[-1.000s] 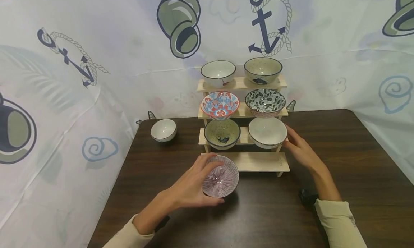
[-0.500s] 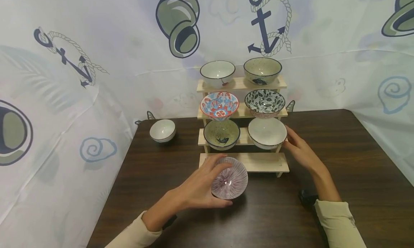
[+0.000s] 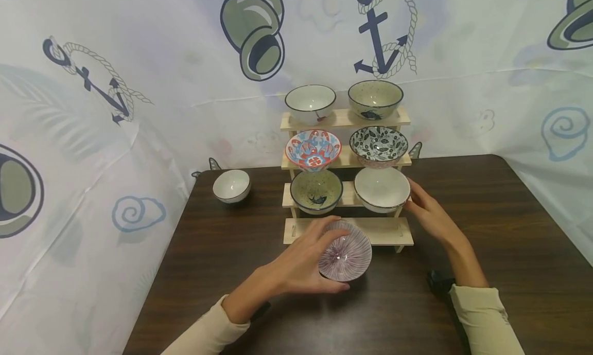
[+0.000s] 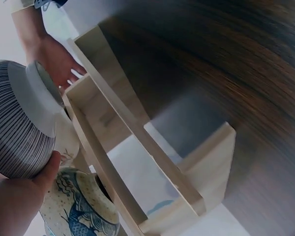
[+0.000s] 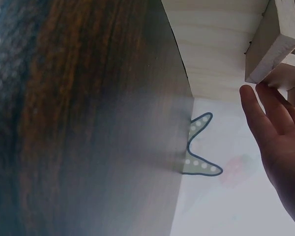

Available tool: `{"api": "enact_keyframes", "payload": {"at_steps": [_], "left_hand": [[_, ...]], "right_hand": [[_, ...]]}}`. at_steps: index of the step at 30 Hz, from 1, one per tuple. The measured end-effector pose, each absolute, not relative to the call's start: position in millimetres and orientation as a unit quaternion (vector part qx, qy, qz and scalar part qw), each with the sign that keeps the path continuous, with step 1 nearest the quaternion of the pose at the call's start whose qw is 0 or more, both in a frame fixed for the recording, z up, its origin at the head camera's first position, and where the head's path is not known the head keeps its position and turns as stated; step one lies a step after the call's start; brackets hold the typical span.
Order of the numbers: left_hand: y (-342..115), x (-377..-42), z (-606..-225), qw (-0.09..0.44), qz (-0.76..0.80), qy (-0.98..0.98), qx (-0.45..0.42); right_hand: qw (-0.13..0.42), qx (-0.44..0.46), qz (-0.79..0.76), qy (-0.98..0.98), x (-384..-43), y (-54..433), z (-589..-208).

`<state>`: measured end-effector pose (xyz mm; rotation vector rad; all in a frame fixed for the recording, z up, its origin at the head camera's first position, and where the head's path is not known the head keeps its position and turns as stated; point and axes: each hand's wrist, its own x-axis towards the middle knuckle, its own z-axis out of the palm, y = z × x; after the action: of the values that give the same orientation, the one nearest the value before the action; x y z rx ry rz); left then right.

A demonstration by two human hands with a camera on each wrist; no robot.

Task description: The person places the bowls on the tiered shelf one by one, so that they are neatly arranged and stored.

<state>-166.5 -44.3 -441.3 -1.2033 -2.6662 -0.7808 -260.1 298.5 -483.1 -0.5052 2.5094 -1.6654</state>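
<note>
My left hand [image 3: 301, 262] holds a purple-striped bowl [image 3: 349, 252] by its rim, thumb at the near side and fingers at the far side. The bowl is in front of the lowest tier of a wooden stepped stand [image 3: 389, 231], its inside facing up toward me. In the left wrist view the striped outside of the bowl [image 4: 14, 123] fills the left edge. My right hand [image 3: 433, 218] is at the stand's right side beside a white bowl [image 3: 382, 188]. The right wrist view shows its extended fingers [image 5: 270, 110] against the stand's wooden end; the thumb is hidden there.
Above sit a green-glazed bowl [image 3: 317, 192], a red-and-blue patterned bowl [image 3: 313, 149], a black leaf-patterned bowl [image 3: 379, 145], a white bowl [image 3: 310, 100] and a speckled bowl [image 3: 376, 98]. A small white bowl [image 3: 232, 185] stands at the dark table's [image 3: 208, 272] back left. Printed cloth hangs behind.
My left hand has carried the purple-striped bowl to the right along the front of the lowest tier. My right hand has stayed at the stand's right side.
</note>
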Motion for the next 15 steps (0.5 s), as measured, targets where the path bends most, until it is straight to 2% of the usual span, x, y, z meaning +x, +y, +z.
{"api": "enact_keyframes", "payload": {"at_steps": [8, 15], "left_hand": [[-28.1, -172.6, -439.9, 0.079, -0.255, -0.871, -0.412], [-18.5, -174.1, -437.8, 0.075, -0.259, -0.868, -0.417]], "right_hand": [[0.038, -0.166, -0.541, 0.823, -259.9, 299.4, -481.8], [0.035, -0.166, -0.536, 0.827, -260.4, 300.0, -482.3]]}}
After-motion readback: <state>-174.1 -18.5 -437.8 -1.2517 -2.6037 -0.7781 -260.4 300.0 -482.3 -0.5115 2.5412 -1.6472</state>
